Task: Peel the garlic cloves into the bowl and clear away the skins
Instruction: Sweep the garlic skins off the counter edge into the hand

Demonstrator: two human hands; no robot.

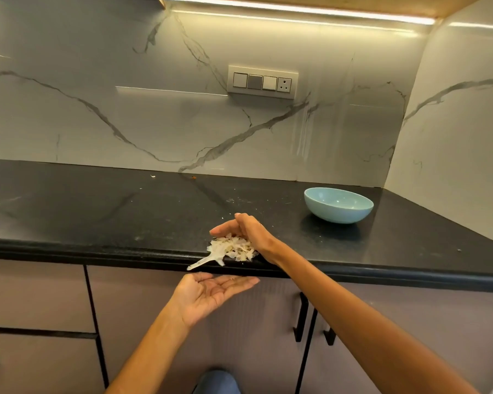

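A person stands at a black stone worktop (97, 211) in a kitchen corner, with a pile of papery garlic skins (231, 249) heaped at the very near edge of the surface. The right hand (246, 230) rests on edge on the worktop just behind and to the right of the pile, fingers straight and together, the side of the hand touching the skins; it grips nothing. The left hand (211, 291) hangs below the lip of the worktop, directly under the pile, palm up and fingers extended in a shallow cup, released and holding nothing that can be made out beyond a few pale flecks near the fingertips. One long strip of skin juts out over the worktop's edge to the left, just above the left hand. A pale blue bowl (338, 204) sits upright farther back and to the right, well apart from both hands; whether it holds any peeled cloves cannot be told from this angle. Small white scraps are scattered over the dark surface between the pile and the bowl, and a single fleck lies far back near the wall. Behind rises a white marble-veined backsplash (125, 109) carrying a switch and socket panel (262, 82), lit by a strip light overhead. Below the worktop run grey cabinet fronts (40, 294) with black handles (301, 317).
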